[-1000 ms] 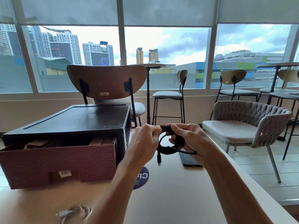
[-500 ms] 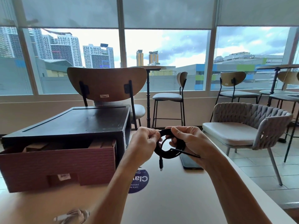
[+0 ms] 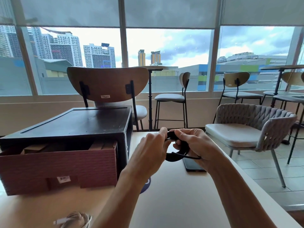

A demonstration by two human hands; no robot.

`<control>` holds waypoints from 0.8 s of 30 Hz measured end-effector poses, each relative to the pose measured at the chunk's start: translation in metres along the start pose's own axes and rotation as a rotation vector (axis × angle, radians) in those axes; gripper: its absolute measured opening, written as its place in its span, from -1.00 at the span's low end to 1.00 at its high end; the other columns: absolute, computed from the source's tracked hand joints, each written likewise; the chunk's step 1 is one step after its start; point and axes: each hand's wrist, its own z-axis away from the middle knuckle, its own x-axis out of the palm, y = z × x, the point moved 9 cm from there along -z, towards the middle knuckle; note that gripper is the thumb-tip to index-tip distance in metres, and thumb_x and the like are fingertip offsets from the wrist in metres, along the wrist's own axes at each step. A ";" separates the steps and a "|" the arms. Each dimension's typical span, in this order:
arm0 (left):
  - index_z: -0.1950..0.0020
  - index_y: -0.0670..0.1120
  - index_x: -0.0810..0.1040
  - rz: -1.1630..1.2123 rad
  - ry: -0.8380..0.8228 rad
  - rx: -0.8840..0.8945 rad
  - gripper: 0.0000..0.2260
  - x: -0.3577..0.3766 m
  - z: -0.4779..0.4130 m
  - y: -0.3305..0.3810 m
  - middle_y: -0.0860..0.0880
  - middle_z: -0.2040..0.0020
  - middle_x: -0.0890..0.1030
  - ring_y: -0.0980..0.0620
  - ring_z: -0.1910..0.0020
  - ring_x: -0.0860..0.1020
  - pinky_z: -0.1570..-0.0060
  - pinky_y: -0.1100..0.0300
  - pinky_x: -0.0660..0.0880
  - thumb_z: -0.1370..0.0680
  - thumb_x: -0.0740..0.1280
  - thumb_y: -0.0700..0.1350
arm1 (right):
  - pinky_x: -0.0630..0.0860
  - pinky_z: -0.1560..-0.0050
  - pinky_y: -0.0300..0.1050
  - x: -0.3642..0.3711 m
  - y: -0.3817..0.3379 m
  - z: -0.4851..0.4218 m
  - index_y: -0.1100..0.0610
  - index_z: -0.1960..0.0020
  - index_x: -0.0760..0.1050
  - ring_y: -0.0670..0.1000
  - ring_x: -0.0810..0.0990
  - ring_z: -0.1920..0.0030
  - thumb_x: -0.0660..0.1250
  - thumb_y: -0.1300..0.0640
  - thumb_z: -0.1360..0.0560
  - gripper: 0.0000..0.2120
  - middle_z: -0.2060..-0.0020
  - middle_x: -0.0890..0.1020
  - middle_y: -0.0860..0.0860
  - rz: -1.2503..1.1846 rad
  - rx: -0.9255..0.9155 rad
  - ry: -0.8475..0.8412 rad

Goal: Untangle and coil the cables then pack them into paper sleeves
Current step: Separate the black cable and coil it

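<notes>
A black cable coil [image 3: 183, 148] is hanging just above the beige table [image 3: 181, 208], both hands gripping it — the left hand [image 3: 150, 150] pinching its top, the right hand [image 3: 198, 145] curling round its side. A dark phone [image 3: 191, 166] is lying beneath, a white cable [image 3: 74, 221] sitting at the near edge, a cardboard box [image 3: 62, 168] at left — chairs [image 3: 246, 129] and windows [image 3: 169, 46] standing beyond

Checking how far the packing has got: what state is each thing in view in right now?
Black cable, coiled into a loop, held above the table.
Left hand, pinches the loop's top.
Right hand, grips the loop's side.
White cable, bunched up, lying on the table.
Red drawer, pulled out, cardboard pieces inside.
Phone, flat on the table, screen dark.
Blinds, partly lowered.
</notes>
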 end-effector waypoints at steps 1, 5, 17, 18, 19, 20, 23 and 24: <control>0.10 0.01 0.32 0.014 0.014 0.005 -0.83 -0.001 -0.001 0.000 0.03 0.27 0.54 -0.01 0.32 0.54 0.29 -0.01 0.54 -0.68 0.21 -0.03 | 0.59 0.20 -0.20 0.000 -0.001 0.001 0.31 -0.01 0.67 -0.09 0.47 0.36 0.26 0.25 -0.63 -0.78 0.28 0.60 0.16 -0.002 0.001 -0.009; 0.15 0.04 0.34 0.157 0.017 -0.004 -0.79 -0.006 -0.003 -0.005 0.02 0.38 0.50 0.08 0.47 0.40 0.42 0.15 0.42 -0.69 0.17 -0.08 | 0.55 0.30 -0.21 -0.001 -0.004 0.003 0.35 0.00 0.66 -0.06 0.45 0.38 0.25 0.29 -0.62 -0.78 0.28 0.61 0.18 -0.061 0.015 -0.047; 0.14 0.06 0.38 0.477 -0.220 -0.178 -0.78 0.003 0.000 -0.029 -0.19 0.09 0.61 -0.24 0.10 0.63 0.06 -0.07 0.64 -0.71 0.14 -0.02 | 0.53 0.32 -0.23 0.002 -0.001 0.006 0.34 -0.08 0.64 -0.07 0.46 0.37 0.26 0.26 -0.62 -0.79 0.27 0.62 0.14 0.048 0.049 -0.113; 0.16 0.10 0.40 0.539 -0.175 -0.220 -0.76 0.001 0.000 -0.032 -0.17 0.11 0.60 -0.23 0.12 0.64 0.06 -0.09 0.65 -0.71 0.14 -0.03 | 0.51 0.32 -0.23 0.003 -0.001 0.006 0.34 -0.08 0.63 -0.08 0.46 0.37 0.26 0.25 -0.62 -0.79 0.27 0.62 0.14 0.056 0.051 -0.113; 0.15 0.14 0.42 0.600 -0.135 -0.273 -0.76 -0.001 0.000 -0.036 -0.15 0.07 0.63 -0.21 0.12 0.67 0.05 -0.11 0.66 -0.71 0.14 -0.03 | 0.50 0.32 -0.23 0.002 -0.001 0.006 0.34 -0.07 0.64 -0.08 0.45 0.37 0.26 0.24 -0.62 -0.79 0.26 0.62 0.15 0.070 0.051 -0.111; 0.12 0.17 0.43 0.637 -0.100 -0.320 -0.76 -0.003 0.001 -0.040 -0.10 0.02 0.66 -0.20 0.13 0.69 0.06 -0.09 0.66 -0.71 0.13 -0.03 | 0.50 0.31 -0.23 0.001 -0.001 0.007 0.33 -0.05 0.64 -0.08 0.45 0.37 0.27 0.23 -0.62 -0.79 0.26 0.62 0.15 0.085 0.049 -0.108; 0.07 0.10 0.40 0.648 0.010 -0.384 -0.78 -0.015 0.001 -0.051 -0.02 -0.04 0.70 -0.17 0.27 0.71 0.35 0.12 0.61 -0.73 0.07 -0.05 | 0.48 0.30 -0.22 -0.004 -0.004 0.008 0.34 -0.03 0.64 -0.08 0.44 0.38 0.27 0.24 -0.62 -0.79 0.27 0.61 0.15 0.088 0.037 -0.089; 0.08 0.05 0.39 0.674 0.064 -0.412 -0.77 -0.021 0.003 -0.059 -0.05 -0.03 0.70 -0.17 0.28 0.71 0.44 0.17 0.53 -0.73 0.05 -0.08 | 0.47 0.31 -0.23 -0.007 -0.005 0.008 0.35 -0.03 0.63 -0.08 0.43 0.38 0.27 0.24 -0.62 -0.79 0.28 0.61 0.15 0.082 0.034 -0.079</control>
